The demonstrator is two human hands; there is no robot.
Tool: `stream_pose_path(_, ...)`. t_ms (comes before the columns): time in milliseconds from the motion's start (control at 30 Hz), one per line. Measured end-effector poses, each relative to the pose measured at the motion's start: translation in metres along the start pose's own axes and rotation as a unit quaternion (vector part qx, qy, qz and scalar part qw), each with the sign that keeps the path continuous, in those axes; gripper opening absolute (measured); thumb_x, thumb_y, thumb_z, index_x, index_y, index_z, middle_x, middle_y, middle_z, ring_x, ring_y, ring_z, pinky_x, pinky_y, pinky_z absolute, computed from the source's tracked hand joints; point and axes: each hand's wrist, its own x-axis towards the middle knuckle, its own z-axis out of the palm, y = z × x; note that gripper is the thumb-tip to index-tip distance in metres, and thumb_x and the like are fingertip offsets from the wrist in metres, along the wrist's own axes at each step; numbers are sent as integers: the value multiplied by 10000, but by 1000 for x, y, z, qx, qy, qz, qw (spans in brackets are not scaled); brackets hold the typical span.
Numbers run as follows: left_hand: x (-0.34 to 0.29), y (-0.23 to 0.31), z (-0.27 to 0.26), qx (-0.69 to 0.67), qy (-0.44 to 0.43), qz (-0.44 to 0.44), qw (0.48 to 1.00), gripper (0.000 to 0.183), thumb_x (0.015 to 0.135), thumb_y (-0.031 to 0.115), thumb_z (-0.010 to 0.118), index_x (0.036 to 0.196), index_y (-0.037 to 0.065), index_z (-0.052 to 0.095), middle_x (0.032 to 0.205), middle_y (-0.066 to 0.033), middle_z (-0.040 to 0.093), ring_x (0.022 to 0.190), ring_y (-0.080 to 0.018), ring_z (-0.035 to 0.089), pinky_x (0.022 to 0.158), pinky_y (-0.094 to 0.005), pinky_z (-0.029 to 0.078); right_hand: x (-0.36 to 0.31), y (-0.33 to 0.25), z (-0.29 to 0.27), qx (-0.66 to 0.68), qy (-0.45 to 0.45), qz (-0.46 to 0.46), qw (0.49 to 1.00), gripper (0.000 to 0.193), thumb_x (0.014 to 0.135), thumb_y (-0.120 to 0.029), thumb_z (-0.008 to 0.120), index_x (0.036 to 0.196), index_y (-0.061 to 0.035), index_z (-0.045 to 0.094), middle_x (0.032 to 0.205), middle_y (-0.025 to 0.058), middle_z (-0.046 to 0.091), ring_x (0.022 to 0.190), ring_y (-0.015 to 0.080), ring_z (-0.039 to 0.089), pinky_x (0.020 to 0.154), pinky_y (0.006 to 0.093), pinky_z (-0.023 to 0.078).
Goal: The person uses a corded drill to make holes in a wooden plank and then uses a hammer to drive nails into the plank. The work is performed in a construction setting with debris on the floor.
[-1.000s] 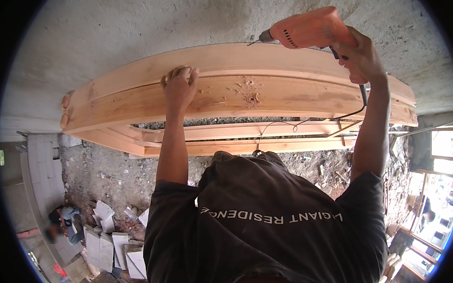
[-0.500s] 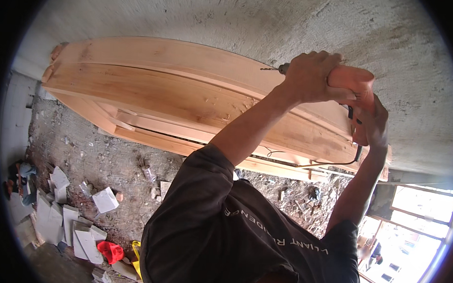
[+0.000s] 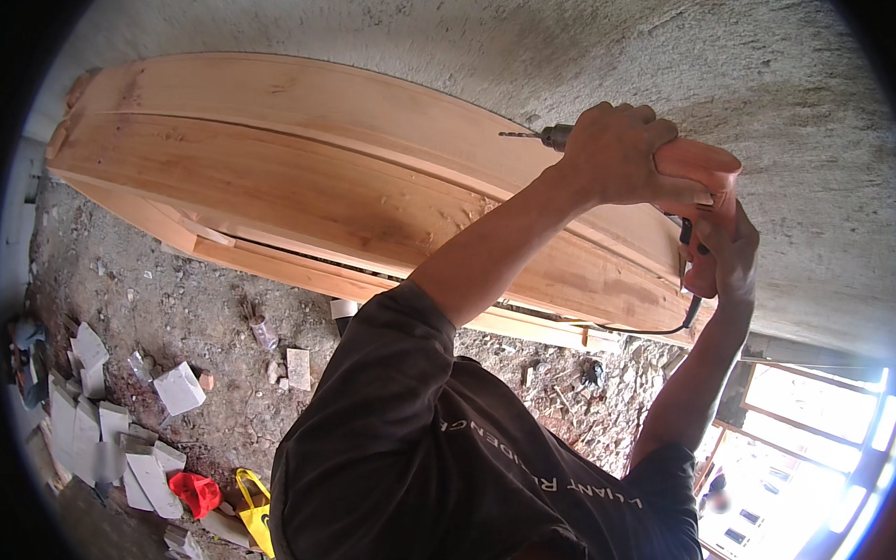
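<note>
Drill (image 3: 704,159) held two-handed over a wooden frame (image 3: 304,166).
The left hand (image 3: 615,153) wraps the drill's front, just behind the chuck (image 3: 556,137); the right hand (image 3: 733,252) grips the handle (image 3: 703,277). The bit (image 3: 519,135) points left across the frame's wall-side board; I cannot tell whether it touches. The frame runs along the grey wall (image 3: 817,174), and the cord (image 3: 653,333) curves down from the handle.

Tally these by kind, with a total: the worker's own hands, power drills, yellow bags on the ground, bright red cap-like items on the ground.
Own hands: 2 (left hand, right hand)
Power drill, orange: 1
Yellow bag: 1
Bright red cap-like item: 1
Total: 5
</note>
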Motion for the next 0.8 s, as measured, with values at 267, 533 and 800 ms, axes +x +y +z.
stream_pose_path(267, -2, -5, 5, 4, -13, -6, 1000, 646, 532, 667, 759, 875, 122, 701, 718, -39, 650, 633, -224, 653, 556, -362, 527, 3, 2, 4, 7, -4, -9, 1000, 352, 793, -164, 652, 1079, 29, 581, 777, 71, 623, 622, 129, 587, 573, 286, 495)
stream_pose_path(533, -1, -1, 2, 14, -17, 13, 1000, 703, 514, 677, 764, 901, 95, 691, 797, -74, 651, 715, -249, 649, 629, -372, 528, 7, -1, 1, -4, -28, 17, 999, 384, 791, -217, 662, 1067, 34, 573, 749, 64, 601, 603, 129, 570, 554, 287, 480)
stream_pose_path(800, -10, -8, 20, -10, -22, -14, 1000, 737, 472, 655, 789, 901, 64, 685, 818, -90, 649, 772, -265, 641, 665, -386, 524, 4, 2, 5, 111, -73, 93, 987, 345, 778, -128, 594, 1080, 37, 554, 803, 107, 625, 564, 145, 573, 501, 284, 494)
